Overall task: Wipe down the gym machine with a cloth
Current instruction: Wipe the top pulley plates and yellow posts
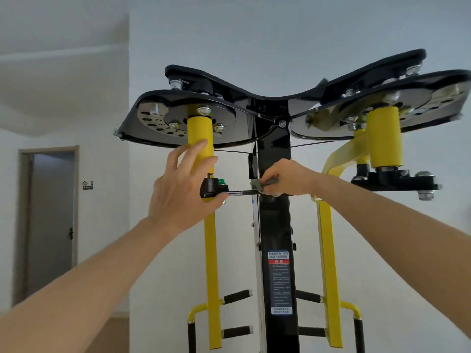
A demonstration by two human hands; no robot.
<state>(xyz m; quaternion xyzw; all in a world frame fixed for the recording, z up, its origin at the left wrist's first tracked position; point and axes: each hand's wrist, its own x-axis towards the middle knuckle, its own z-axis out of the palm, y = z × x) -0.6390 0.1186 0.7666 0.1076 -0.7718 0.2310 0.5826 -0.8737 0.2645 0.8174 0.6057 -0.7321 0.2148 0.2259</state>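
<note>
The gym machine has a black central column (276, 225), black top plates (229, 87) and yellow arms. My right hand (286, 178) grips a grey-green cloth (256, 186) against the column's left edge, where a thin dark bar (239, 192) meets it. My left hand (182, 184) reaches up to the left yellow cylinder (200, 135). Its fingers are spread against the cylinder and its thumb lies under the black bracket (211, 188) below. A small green knob (222, 181) sits on that bracket.
The left yellow arm (212, 276) and the right yellow arm (328, 276) hang down beside the column, with black foam handles (237, 296) lower down. A warning label (279, 281) is on the column. A grey door (51, 225) stands at the left in a white wall.
</note>
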